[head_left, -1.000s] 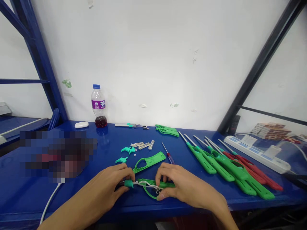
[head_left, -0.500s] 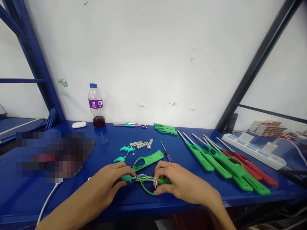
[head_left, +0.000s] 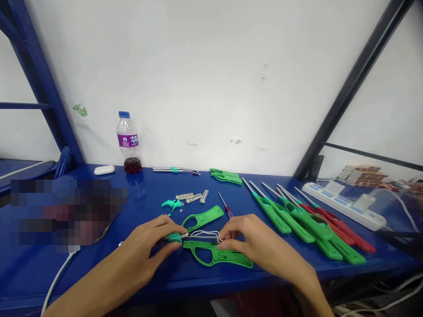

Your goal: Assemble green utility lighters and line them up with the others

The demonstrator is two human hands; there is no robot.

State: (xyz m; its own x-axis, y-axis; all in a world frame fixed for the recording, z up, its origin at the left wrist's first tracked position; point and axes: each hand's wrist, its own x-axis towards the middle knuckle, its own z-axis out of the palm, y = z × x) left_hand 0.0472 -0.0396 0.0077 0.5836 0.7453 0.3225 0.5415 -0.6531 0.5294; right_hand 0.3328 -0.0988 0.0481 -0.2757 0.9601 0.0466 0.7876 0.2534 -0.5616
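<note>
My left hand (head_left: 148, 246) is closed on the metal nozzle rod of a gas lighter at its teal collar (head_left: 175, 237). Thin white wires (head_left: 205, 232) run from the rod to my right hand (head_left: 249, 235), whose fingertips pinch their far end; what sits at that end is mostly hidden. Under the wires and right fingers lies a green lighter handle half (head_left: 231, 258), hollow side up. Just behind it is another green handle half (head_left: 209, 215). Teal triggers (head_left: 172, 204), clear fuel tanks (head_left: 194, 198) and a screwdriver (head_left: 225, 205) lie beyond my hands.
Several green lighters (head_left: 277, 216) and red lighters (head_left: 352, 231) lie at right, before a white power strip (head_left: 343, 207). Along the wall are green handle shells (head_left: 226, 177), nozzle rods (head_left: 175, 170), a bottle (head_left: 128, 143) and a white case (head_left: 104, 170). A pixelated area covers the left.
The green handle half, earlier at my right fingers, now lies exposed on the table. My right hand has shifted slightly up and right with the wires; the view has shifted a little.
</note>
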